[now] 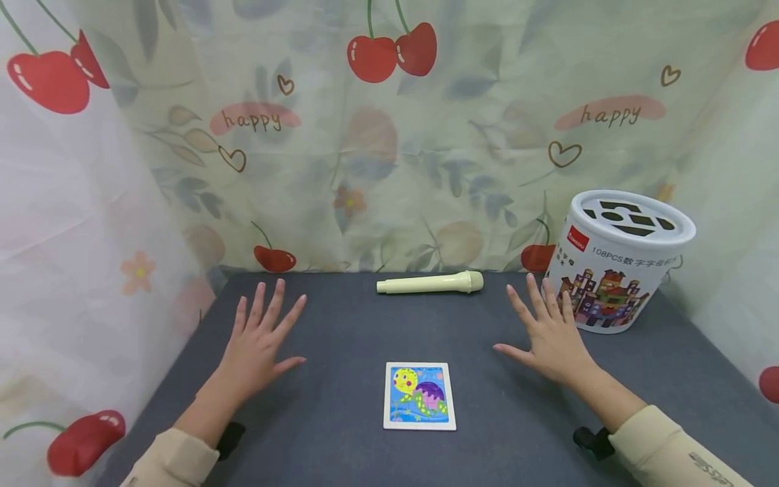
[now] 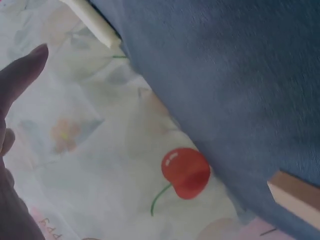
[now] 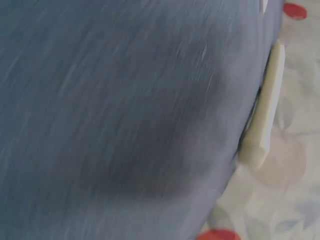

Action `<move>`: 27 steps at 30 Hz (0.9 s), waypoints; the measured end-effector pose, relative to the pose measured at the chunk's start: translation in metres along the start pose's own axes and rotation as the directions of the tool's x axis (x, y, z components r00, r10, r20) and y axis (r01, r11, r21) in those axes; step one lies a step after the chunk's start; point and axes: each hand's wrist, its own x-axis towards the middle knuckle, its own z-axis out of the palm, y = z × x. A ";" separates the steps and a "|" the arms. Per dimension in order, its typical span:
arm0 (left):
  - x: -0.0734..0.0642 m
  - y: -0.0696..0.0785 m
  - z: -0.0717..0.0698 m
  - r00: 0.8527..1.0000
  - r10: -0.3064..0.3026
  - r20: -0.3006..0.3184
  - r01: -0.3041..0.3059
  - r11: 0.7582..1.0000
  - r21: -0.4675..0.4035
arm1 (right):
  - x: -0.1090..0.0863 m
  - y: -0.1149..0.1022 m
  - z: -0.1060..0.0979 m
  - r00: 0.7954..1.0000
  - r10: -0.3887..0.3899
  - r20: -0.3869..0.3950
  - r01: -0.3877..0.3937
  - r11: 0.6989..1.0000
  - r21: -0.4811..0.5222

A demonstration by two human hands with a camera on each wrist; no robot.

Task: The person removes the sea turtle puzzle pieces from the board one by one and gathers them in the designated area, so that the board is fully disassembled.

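My left hand (image 1: 251, 353) hovers over the left part of the dark table with its fingers spread, and holds nothing. On the other side my right hand (image 1: 555, 343) is likewise spread and bare, its fingertips in front of a white bucket (image 1: 633, 270) in the head view. Between the hands lies a square turtle picture (image 1: 420, 398) with a white border. Farther back, a cream toy microphone (image 1: 426, 283) lies sideways. The left wrist view shows a light wooden block (image 2: 297, 200), which I cannot make out in the head view.
The dark table (image 1: 341, 352) meets a hanging cloth (image 1: 426, 189) printed with cherries along its back edge. More cloth hangs at both sides. The bucket stands at the back right, its lid (image 1: 633, 220) cut with several shaped holes.
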 end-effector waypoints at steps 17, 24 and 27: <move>0.013 0.046 0.012 0.970 0.042 0.240 0.018 0.970 -0.243 | 0.033 -0.073 0.022 0.979 0.056 0.196 -0.149 0.853 0.500; 0.021 0.068 0.018 0.912 0.072 0.403 0.108 0.907 -0.407 | 0.046 -0.095 0.026 0.949 -0.017 0.315 -0.203 0.730 0.653; 0.026 0.079 0.022 0.866 0.117 0.486 0.137 0.879 -0.456 | 0.049 -0.104 0.029 0.935 -0.075 0.348 -0.183 0.737 0.651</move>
